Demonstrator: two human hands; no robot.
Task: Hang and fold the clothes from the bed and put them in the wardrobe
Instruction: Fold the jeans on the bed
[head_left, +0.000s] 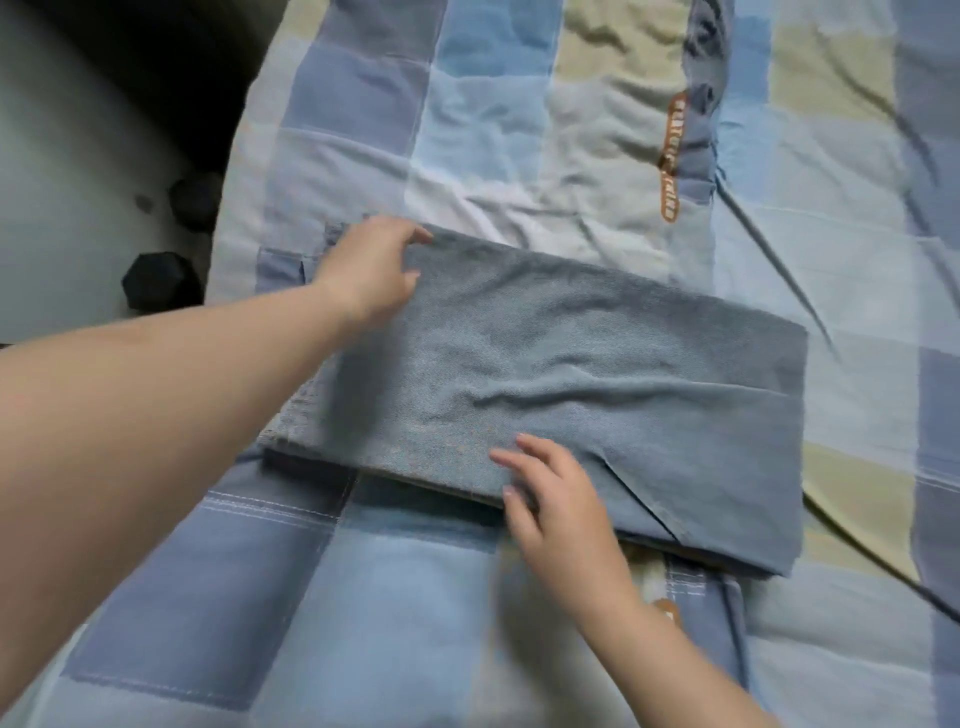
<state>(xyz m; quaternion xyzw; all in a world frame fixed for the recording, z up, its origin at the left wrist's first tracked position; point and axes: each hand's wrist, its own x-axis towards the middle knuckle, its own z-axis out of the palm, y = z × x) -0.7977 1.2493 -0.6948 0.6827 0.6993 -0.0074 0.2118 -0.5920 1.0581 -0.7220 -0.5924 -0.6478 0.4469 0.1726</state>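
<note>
Bed covered by a patchwork quilt in blue, pale blue, cream and white squares (363, 597), wrinkled, fills nearly the whole view; grey floor off its left edge. Nearest: right hand (558, 504) lies on the near edge of the folded light-blue denim garment (597, 374), fingers (506, 460) straight and spread, flat on the cloth, gripping nothing, looks like pressing or smoothing. The denim sits mid-bed as a long flat rectangle, several layers stacked at the near edge, a crease running along its middle and a diagonal flap near the right hand. Further out: left hand (371, 270) at the garment's far-left corner, fingers lightly curled at the edge with thumb over the top; blurred, so can't say for sure whether it pinches the cloth or just rests on it. Two dark hexagonal dumbbell heads (161, 283) on the floor beside the bed, left. Progress, my read: this one piece is partly folded, probably needs another fold or two crosswise to be compact. No other loose clothes visible on the bed in this view, no hangers, no wardrobe in shot, so nothing shows as stowed yet. Remaining: finish the fold, carry it to the wardrobe, then whatever is out of frame.
</note>
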